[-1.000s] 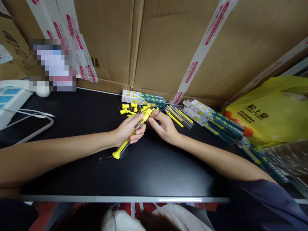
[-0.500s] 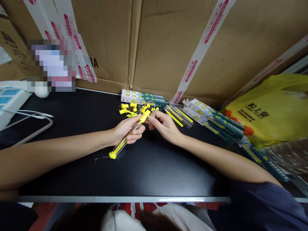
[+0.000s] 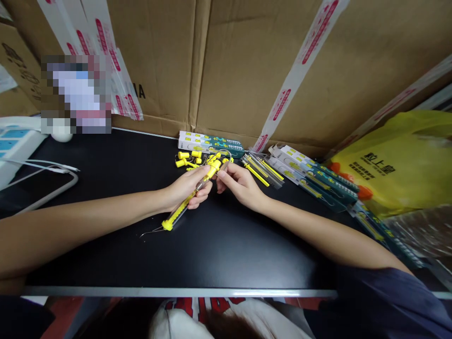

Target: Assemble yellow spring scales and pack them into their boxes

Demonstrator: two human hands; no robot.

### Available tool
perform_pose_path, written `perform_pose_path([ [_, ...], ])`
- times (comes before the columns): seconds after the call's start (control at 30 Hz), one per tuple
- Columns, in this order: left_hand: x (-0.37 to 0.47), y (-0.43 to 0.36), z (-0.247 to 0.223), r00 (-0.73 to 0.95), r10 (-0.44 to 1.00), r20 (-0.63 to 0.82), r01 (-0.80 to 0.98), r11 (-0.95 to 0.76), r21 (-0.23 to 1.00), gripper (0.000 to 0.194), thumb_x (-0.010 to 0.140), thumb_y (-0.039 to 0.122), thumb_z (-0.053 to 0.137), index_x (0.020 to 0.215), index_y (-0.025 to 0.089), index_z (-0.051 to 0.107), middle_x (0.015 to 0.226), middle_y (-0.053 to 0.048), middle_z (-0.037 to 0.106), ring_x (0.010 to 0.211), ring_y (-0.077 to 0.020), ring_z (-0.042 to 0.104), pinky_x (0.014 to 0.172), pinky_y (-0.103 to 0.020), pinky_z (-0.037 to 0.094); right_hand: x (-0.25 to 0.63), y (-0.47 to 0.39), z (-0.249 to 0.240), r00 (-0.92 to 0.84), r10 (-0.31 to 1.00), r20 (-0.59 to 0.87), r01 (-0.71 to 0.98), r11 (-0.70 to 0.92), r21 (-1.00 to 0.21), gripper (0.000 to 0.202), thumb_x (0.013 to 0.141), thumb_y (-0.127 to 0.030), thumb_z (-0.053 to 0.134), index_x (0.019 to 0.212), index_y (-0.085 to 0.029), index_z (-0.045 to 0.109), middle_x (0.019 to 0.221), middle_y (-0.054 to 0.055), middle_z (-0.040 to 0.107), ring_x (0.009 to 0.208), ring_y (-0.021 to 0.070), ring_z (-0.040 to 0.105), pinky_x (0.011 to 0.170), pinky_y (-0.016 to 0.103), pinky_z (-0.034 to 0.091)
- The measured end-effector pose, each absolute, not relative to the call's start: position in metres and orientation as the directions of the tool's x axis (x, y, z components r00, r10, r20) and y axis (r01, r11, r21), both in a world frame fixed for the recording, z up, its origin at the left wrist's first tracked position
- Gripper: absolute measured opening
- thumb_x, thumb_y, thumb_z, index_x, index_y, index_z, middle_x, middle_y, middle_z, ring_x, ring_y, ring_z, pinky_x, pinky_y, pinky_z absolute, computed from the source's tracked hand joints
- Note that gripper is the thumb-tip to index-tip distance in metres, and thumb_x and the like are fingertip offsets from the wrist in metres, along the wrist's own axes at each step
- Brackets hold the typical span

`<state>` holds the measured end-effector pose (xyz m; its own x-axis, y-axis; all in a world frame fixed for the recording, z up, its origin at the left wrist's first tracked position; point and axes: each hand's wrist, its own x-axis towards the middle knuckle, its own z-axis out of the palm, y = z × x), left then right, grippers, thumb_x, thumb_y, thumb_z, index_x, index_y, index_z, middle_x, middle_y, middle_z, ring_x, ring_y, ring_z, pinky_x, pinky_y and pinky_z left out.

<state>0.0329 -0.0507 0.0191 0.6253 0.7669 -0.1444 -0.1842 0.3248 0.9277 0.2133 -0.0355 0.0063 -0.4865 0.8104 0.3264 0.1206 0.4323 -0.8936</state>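
My left hand [image 3: 189,188] is wrapped round a spring scale [image 3: 180,207], a clear tube with yellow ends held slanting over the table. Its lower end, with a thin wire hook [image 3: 151,232], points toward me and to the left. The upper yellow cap [image 3: 213,168] sticks out beyond my left thumb. At that end my right hand [image 3: 240,183] is closed in a pinch by a curved metal hook [image 3: 226,151]; the fingertips partly hide what they grip. Behind my hands lie several loose yellow caps [image 3: 182,155] and small springs.
Yellow strips and clear tubes [image 3: 259,169] lie right of the caps. Printed boxes [image 3: 212,142] rest against the cardboard [image 3: 148,61], with more boxes [image 3: 310,176] at right. A yellow plastic bag [image 3: 395,165] stands far right; a power strip [image 3: 17,146] and cables are at left.
The spring scale has turned slightly about its length, so its marked strip shows at a different angle. Its lower end shifted a little right and up. Both hands keep nearly the same place.
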Motion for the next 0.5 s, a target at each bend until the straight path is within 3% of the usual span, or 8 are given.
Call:
perform_pose_path([
  [0.23, 0.031, -0.052, 0.02, 0.63, 0.75, -0.2, -0.159, 0.377, 0.912, 0.038, 0.093, 0.054, 0.041, 0.08, 0.019, 0.046, 0.042, 0.009, 0.038, 0.025, -0.005, 0.026, 0.024, -0.013, 0.024, 0.217, -0.035, 0.011, -0.529, 0.767, 0.363, 0.16, 0.51, -0.845, 0.038, 0.09, -0.054, 0.053, 0.075, -0.019, 0.053, 0.069, 0.0, 0.057, 0.06, 0.0105, 0.056, 0.059, 0.026, 0.051],
  [0.37, 0.027, -0.05, 0.018, 0.712, 0.662, -0.233, -0.158, 0.474, 0.866, 0.038, 0.094, 0.053, 0.038, 0.079, 0.019, 0.046, 0.042, 0.009, 0.035, 0.026, -0.0042, 0.02, 0.024, -0.012, 0.023, 0.218, -0.036, 0.017, -0.541, 0.743, 0.395, 0.187, 0.564, -0.804, 0.036, 0.089, -0.051, 0.055, 0.072, -0.019, 0.051, 0.069, 0.0, 0.058, 0.064, 0.0112, 0.056, 0.063, 0.026, 0.05],
  [0.5, 0.026, -0.048, 0.016, 0.752, 0.629, -0.196, -0.213, 0.513, 0.832, 0.036, 0.096, 0.049, 0.036, 0.079, 0.019, 0.047, 0.042, 0.009, 0.034, 0.026, -0.0043, 0.017, 0.023, -0.012, 0.023, 0.215, -0.039, 0.018, -0.535, 0.76, 0.369, 0.132, 0.507, -0.852, 0.033, 0.09, -0.049, 0.055, 0.076, -0.019, 0.051, 0.071, 0.0, 0.059, 0.063, 0.0109, 0.057, 0.063, 0.026, 0.051],
])
